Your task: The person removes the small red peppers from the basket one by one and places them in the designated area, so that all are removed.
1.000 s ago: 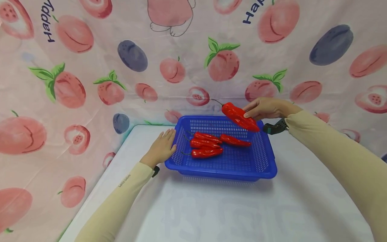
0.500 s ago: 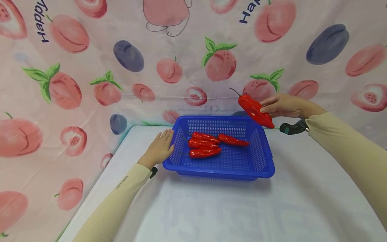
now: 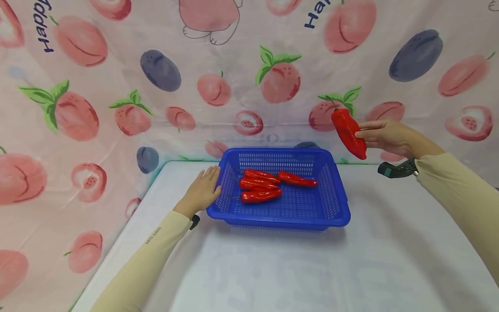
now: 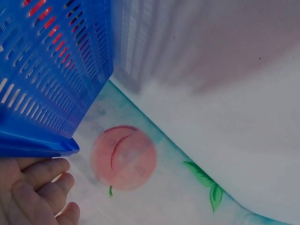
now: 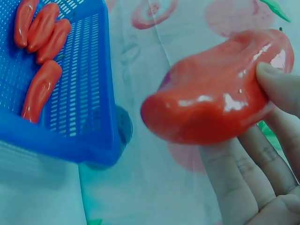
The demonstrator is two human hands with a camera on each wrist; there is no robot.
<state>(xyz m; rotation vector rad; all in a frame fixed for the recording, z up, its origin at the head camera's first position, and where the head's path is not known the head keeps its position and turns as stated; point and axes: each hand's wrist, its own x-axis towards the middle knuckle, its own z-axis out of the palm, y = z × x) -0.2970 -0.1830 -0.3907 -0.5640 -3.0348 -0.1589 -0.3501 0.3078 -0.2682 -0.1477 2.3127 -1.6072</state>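
My right hand (image 3: 395,136) pinches a large red pepper (image 3: 349,132) between thumb and fingers, in the air right of the blue basket (image 3: 273,222). In the right wrist view this pepper (image 5: 211,103) is glossy, its blunt tip toward the basket. My left hand (image 3: 200,189) rests on the basket's left rim with its fingers straight; the left wrist view shows its fingers (image 4: 49,173) just under the rim (image 4: 37,147). Several slimmer red peppers lie inside: a front pepper (image 3: 260,196), a rear-right pepper (image 3: 298,179), and others bunched at the left.
A white table (image 3: 280,273) carries the basket. Behind it and to the left hangs a pink cloth (image 3: 218,52) printed with fruit. A black wrist device (image 3: 397,170) sits under the right wrist.
My right hand has carried the large pepper rightward, from above the basket's right side to beyond its rim, and the pepper has tilted steeper. The left hand stays on the rim.
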